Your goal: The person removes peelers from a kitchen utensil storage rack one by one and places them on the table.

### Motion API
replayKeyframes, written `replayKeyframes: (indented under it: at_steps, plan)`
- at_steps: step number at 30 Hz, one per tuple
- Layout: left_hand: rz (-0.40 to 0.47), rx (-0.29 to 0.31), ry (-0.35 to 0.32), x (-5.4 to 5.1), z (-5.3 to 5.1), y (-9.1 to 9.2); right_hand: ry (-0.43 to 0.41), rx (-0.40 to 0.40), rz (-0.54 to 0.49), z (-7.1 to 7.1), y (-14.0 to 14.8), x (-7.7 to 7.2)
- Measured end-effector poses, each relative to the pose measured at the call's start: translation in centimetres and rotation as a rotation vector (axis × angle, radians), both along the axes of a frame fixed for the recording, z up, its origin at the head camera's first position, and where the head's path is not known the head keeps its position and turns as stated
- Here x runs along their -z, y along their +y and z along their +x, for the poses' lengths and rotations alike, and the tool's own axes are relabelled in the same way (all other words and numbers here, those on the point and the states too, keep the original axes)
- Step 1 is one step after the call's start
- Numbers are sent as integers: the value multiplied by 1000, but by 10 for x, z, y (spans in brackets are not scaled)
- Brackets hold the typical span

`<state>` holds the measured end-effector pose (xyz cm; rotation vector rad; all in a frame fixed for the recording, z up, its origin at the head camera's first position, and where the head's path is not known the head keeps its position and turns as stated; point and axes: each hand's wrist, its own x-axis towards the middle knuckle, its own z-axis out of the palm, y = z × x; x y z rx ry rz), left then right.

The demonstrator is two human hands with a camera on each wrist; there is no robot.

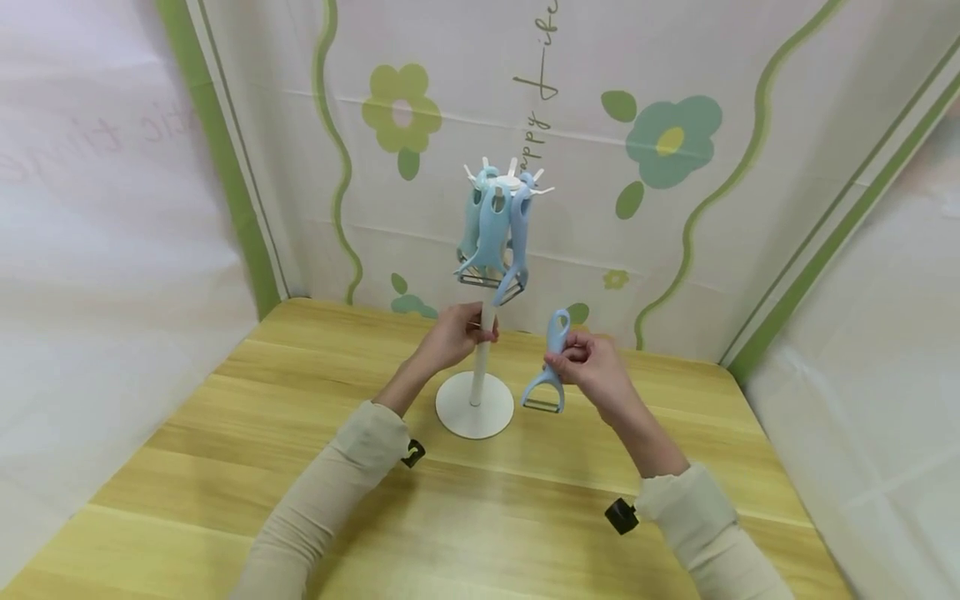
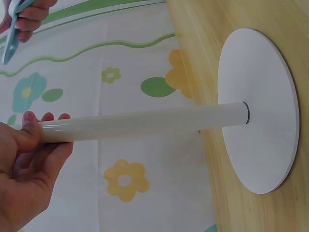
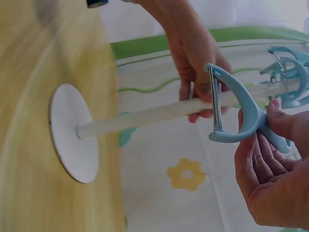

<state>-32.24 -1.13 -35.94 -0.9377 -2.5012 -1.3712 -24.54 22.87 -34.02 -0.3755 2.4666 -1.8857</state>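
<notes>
A white stand with a round base (image 1: 475,421) and an upright pole (image 2: 145,124) stands on the wooden table. My left hand (image 1: 455,337) grips the pole below the hooks, thumb on one side and fingers round the other. Several blue and teal peelers (image 1: 492,229) hang by their handle holes from the hooked top of the stand. To the right of the pole, my right hand (image 1: 592,371) pinches a light blue peeler (image 3: 248,108) by its handle. That peeler hangs blade down, apart from the stand. Its metal blade (image 3: 216,99) shows plainly in the right wrist view.
The wooden table (image 1: 300,400) reaches back to a patterned cloth (image 1: 450,100) with flowers and wavy green lines. White cloth also hangs at both sides. Spare white hooks (image 1: 540,192) stick out at the stand's top.
</notes>
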Motion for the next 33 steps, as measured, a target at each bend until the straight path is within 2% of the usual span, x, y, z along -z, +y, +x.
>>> replayKeyframes:
  at_steps: [11, 19, 25, 29, 33]
  plan:
    - [-11, -16, 15, -1, 2, 0, -157, -51, -7, 17, -35, 45]
    - [-8, -10, 10, -2, 1, -1, -214, -110, -14, 32, -64, 86]
    - [-28, 1, 34, -2, -2, -2, -209, -119, 57, 44, -88, 115]
    - [-43, 5, 20, -3, -2, -3, -242, -151, 40, 50, -100, 126]
    - [-53, 9, 14, -5, -2, -3, -294, -159, 3, 52, -106, 130]
